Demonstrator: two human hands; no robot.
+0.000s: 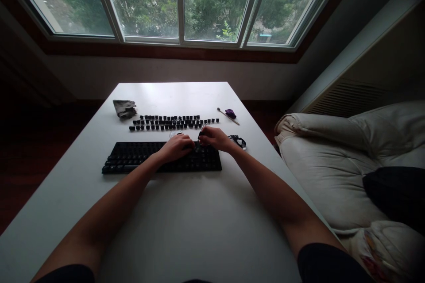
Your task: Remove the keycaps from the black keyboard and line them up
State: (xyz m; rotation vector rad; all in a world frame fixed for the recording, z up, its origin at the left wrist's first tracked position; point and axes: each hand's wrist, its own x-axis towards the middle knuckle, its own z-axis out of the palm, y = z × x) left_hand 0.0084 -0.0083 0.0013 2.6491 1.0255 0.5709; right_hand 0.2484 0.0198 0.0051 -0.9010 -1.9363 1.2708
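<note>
A black keyboard point(133, 155) lies across the white table in front of me. My left hand point(177, 147) rests on its upper right part, palm down, with the fingers laid on the keys. Just to the right, my right hand point(212, 137) is closed over the keyboard's back edge. Between its thumb and fingers is what looks like a wire keycap puller point(203, 127), with a small dark piece by the fingertips. Behind the keyboard stand rows of loose black keycaps point(166, 122). A clear round dish point(175, 133) sits partly behind my left hand.
On the white table point(199, 212), a crumpled grey cloth point(125, 109) lies at back left. A thin brush point(228, 116) and a purple item point(230, 113) lie at back right. A coiled black cable point(237, 141) is beside the keyboard. A pale sofa point(308, 163) stands right.
</note>
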